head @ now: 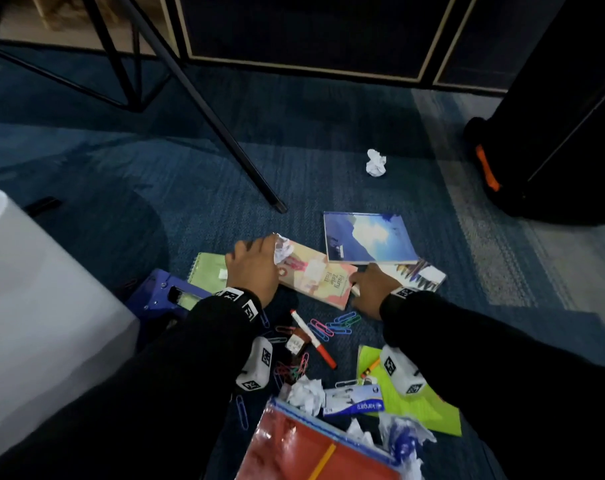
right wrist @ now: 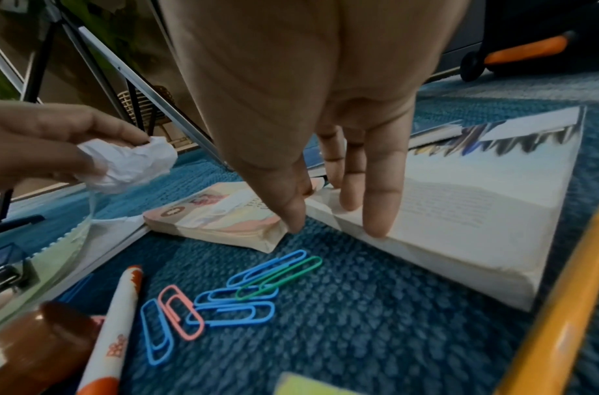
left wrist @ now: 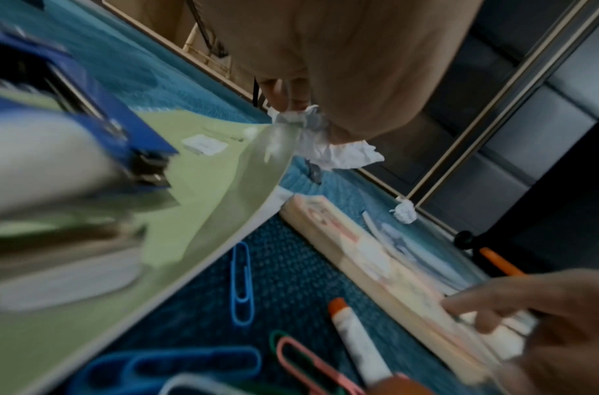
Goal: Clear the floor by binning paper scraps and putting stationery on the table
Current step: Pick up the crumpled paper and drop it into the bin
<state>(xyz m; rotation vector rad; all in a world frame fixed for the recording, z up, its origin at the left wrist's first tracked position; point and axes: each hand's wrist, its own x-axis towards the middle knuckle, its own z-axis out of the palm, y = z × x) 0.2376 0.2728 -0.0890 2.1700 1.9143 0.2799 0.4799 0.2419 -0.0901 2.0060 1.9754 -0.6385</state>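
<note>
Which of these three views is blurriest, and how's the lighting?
Left wrist view is blurriest: the blue hole punch smears with motion. Head view is dim, its edges blurred and curved by the lens. Right wrist view is sharpest at the coloured paper clips, while the yellow pencil up close is soft.

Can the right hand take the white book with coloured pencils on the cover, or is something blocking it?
Probably yes: the right hand already rests its straight fingers on the white book; only its far edge lies under the blue notebook.

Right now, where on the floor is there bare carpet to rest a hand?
Bare carpet lies between the bin, the table leg and the paper ball; also right of the books. Crowded below both hands: clips, marker, scraps.
</note>
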